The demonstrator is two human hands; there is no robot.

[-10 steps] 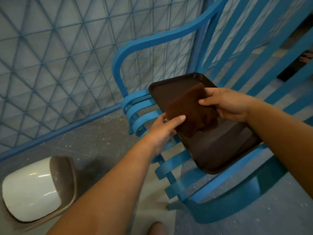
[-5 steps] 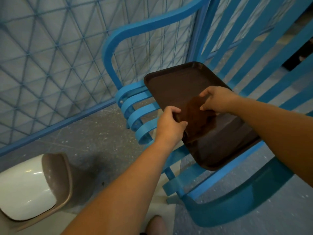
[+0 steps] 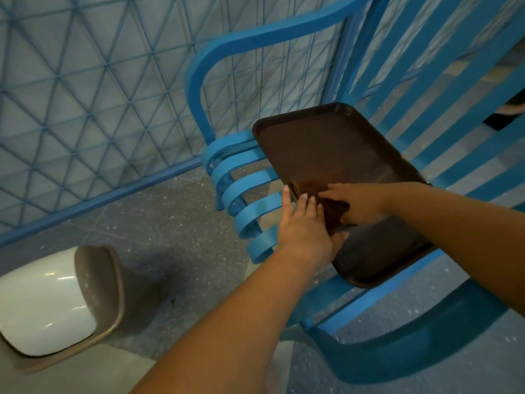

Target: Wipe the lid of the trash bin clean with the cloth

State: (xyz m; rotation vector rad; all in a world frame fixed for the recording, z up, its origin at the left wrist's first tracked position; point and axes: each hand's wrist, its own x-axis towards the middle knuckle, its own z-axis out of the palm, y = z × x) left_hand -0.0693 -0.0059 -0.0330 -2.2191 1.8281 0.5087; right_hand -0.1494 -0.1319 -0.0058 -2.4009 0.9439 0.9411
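Note:
The brown cloth (image 3: 311, 187) lies folded on a dark brown tray (image 3: 318, 143) that rests on the seat of a blue chair. My left hand (image 3: 304, 228) holds the cloth's near edge, fingers on top and thumb below. From the right, my right hand (image 3: 360, 204) grips the cloth's other side against the tray. The trash bin lid (image 3: 42, 305), a white dome in a brown rim, sits low at the left, well apart from both hands. Much of the cloth is hidden under my fingers.
The blue slatted chair (image 3: 255, 38) fills the right half, its curved armrest rising over the tray. A blue wire mesh fence (image 3: 85, 95) closes off the left and back. Grey speckled floor (image 3: 170, 223) lies between the chair and the bin.
The cloth was held up open between both hands. It has been folded smaller and lowered onto the tray, with both hands coming closer together over it.

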